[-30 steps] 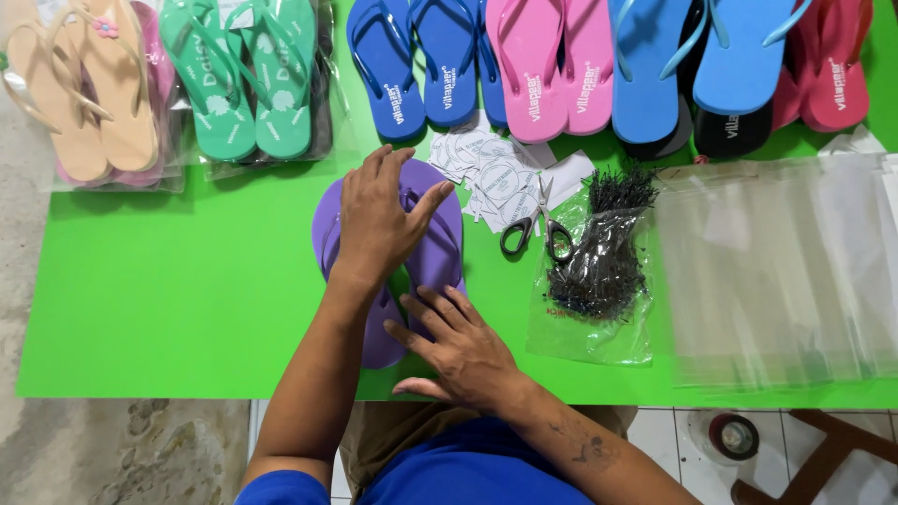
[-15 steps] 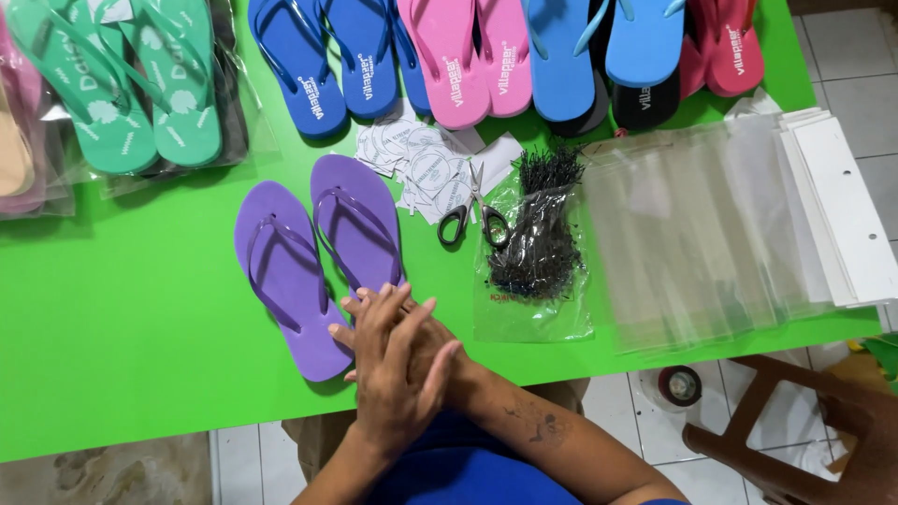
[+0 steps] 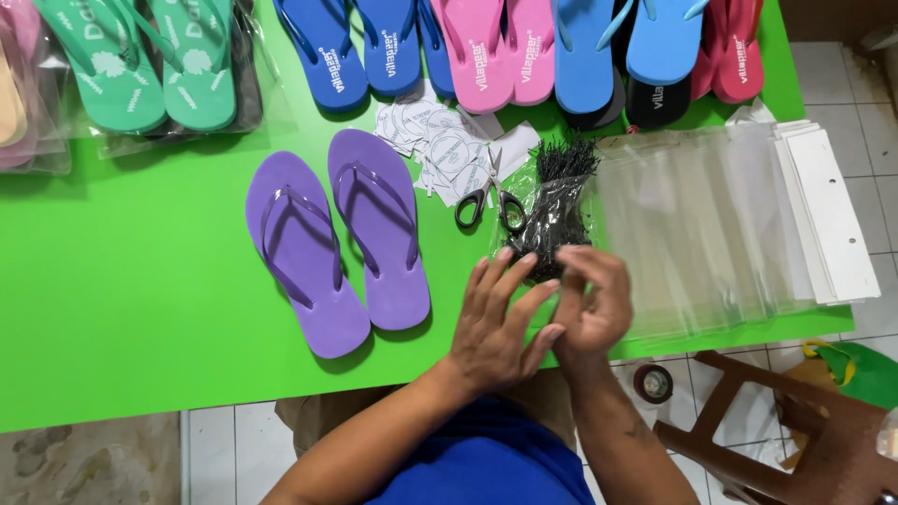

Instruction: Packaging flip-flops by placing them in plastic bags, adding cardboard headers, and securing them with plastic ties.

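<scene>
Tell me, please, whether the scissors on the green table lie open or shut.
Shut: the scissors lie flat with their blades together, black handles toward the person.

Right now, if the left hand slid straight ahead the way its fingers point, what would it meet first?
The left hand points up and slightly right across the green table. First in that line is probably the clear bag of black ties, which its fingertips almost touch; the scissors lie just left of that line.
</scene>
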